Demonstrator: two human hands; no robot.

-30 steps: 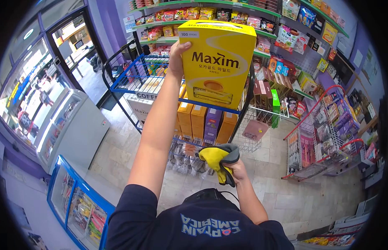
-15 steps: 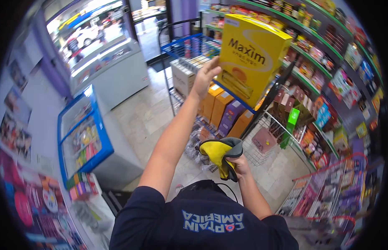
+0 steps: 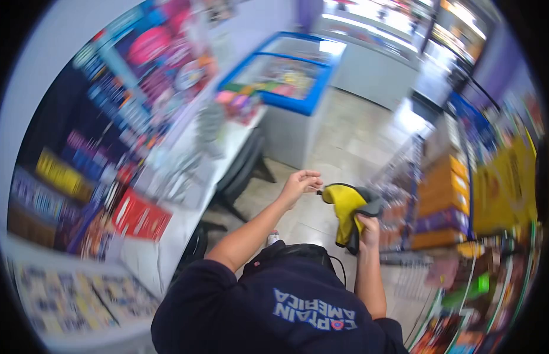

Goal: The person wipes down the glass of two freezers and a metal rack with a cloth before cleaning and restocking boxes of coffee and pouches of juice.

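My right hand (image 3: 369, 232) is closed around a yellow and grey cloth (image 3: 345, 203) with dark edging, held bunched in front of my body. The cloth's upper part flops over to the left. Just left of it is my left hand (image 3: 301, 187), its fingers loosely bent and apart. Its fingertips are close to a dark corner of the cloth; blur hides whether they touch it. The large yellow box (image 3: 504, 189) stands well off to the right, smeared by motion.
A white counter (image 3: 230, 177) runs along the left, with a red box (image 3: 141, 215) on it and a dark chair (image 3: 242, 171) beside it. Ahead stands a blue-rimmed freezer (image 3: 312, 103). Orange boxes (image 3: 442, 186) are stacked on a rack at right, near the goods shelves.
My view has swung left toward the counter. My left hand has left the yellow box and come down beside the cloth. My right hand still holds the cloth.
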